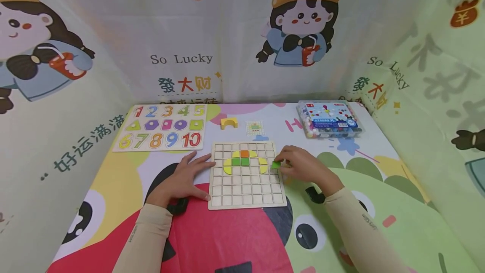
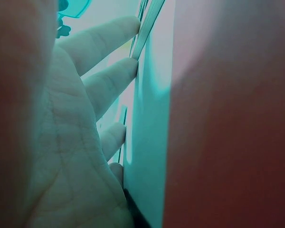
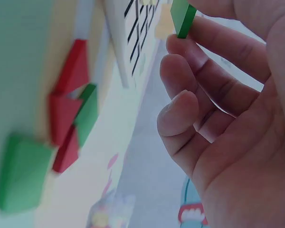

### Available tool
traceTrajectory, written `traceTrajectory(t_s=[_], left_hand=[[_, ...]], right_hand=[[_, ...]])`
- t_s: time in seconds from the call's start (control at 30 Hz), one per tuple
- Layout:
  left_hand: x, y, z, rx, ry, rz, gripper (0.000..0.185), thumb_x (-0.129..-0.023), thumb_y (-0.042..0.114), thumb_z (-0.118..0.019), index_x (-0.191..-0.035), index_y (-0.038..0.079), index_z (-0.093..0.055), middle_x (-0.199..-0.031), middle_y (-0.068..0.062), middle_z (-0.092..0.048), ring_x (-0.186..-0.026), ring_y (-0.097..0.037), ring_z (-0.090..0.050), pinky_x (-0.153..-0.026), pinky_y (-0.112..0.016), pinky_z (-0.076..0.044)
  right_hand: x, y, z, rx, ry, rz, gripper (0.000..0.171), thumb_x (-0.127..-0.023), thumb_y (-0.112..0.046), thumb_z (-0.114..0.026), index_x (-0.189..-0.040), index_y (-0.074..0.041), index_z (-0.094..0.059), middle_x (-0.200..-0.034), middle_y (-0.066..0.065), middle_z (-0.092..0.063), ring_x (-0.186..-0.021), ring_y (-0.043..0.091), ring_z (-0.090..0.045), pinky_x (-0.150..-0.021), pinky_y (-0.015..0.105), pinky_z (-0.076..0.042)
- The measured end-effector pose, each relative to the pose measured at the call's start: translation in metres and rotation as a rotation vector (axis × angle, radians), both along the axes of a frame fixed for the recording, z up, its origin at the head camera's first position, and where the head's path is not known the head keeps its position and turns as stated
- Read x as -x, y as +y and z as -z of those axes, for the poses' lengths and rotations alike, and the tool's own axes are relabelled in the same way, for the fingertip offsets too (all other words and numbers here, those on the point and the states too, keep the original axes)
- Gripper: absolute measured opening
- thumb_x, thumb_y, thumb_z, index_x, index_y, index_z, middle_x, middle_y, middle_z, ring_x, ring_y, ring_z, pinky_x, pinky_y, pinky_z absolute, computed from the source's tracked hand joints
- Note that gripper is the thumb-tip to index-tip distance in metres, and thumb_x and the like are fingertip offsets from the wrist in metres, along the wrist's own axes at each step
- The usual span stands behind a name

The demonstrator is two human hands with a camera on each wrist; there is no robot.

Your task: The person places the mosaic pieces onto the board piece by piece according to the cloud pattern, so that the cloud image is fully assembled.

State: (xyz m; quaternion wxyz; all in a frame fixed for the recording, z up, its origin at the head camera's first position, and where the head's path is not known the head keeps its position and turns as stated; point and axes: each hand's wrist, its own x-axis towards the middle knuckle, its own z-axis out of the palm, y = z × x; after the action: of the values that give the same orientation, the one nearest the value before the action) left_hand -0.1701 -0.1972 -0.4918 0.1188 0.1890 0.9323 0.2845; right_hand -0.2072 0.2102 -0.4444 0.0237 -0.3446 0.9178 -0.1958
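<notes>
On the table's cartoon-printed cloth [image 1: 379, 222], the left hand [image 1: 182, 180] lies flat, palm down, its fingers straight and spread, with the fingertips against the left edge of the wooden grid board [image 1: 246, 188]. It holds nothing; the left wrist view shows the same straight fingers [image 2: 109, 80] touching the board's side. The right hand [image 1: 303, 167] sits at the board's right edge, wrist low on the cloth, fingers curled, and pinches a small green tile [image 1: 276, 164] between thumb and fingertips. The right wrist view shows that tile [image 3: 183, 18] gripped at the fingertips, with the other fingers folded loosely below it.

The tile is just beside the board's right rim, level with the row where pieces already lie: an orange square [image 1: 244, 153], two green squares [image 1: 240, 162] and yellow curved pieces [image 1: 227, 166] filling cells in the upper middle. Most of the grid's cells are bare wood. In the right wrist view, loose red and green pieces [image 3: 71, 114] lie on the cloth near the hand.

Behind the board stand a yellow arch block [image 1: 229, 123] and a small pattern card [image 1: 254, 128]. A number puzzle board [image 1: 163, 127] lies to the far left, a clear box of pieces [image 1: 329, 119] to the far right, both well apart from the hands. Printed fabric walls [image 1: 113, 54] close the table on three sides.
</notes>
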Motion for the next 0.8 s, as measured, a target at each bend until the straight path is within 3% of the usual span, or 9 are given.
traceTrajectory(t_s=[0.23,0.53,0.8], left_hand=[[0.0,0.0,-0.001,0.01,0.01,0.007,0.107,-0.066,0.051,-0.096,-0.16,0.03,-0.049,-0.175,0.0,-0.031,-0.163,-0.04,-0.007,-0.11,-0.067,-0.05],[0.0,0.0,-0.002,0.004,-0.008,-0.001,0.106,-0.066,0.05,-0.096,-0.159,0.031,-0.049,-0.175,0.001,-0.03,-0.163,-0.038,-0.006,-0.108,-0.063,-0.053],[0.0,0.001,-0.001,0.013,-0.01,-0.002,0.107,-0.066,0.05,-0.097,-0.16,0.031,-0.048,-0.175,0.001,-0.03,-0.163,-0.039,-0.007,-0.107,-0.063,-0.054]], right_hand=[[0.017,-0.027,-0.005,-0.07,-0.031,-0.06,0.021,-0.098,-0.015,-0.076,-0.118,-0.01,-0.08,-0.112,0.004,-0.071,-0.101,0.02,-0.064,-0.094,0.041,-0.059],[0.026,-0.05,0.001,-0.132,-0.041,-0.109,0.024,-0.101,-0.015,-0.073,-0.123,-0.008,-0.078,-0.118,0.008,-0.07,-0.109,0.023,-0.063,-0.101,0.042,-0.058],[0.03,-0.065,0.008,-0.189,-0.024,-0.088,0.024,-0.101,-0.016,-0.072,-0.124,-0.01,-0.078,-0.12,0.008,-0.07,-0.108,0.021,-0.063,-0.1,0.04,-0.058]])
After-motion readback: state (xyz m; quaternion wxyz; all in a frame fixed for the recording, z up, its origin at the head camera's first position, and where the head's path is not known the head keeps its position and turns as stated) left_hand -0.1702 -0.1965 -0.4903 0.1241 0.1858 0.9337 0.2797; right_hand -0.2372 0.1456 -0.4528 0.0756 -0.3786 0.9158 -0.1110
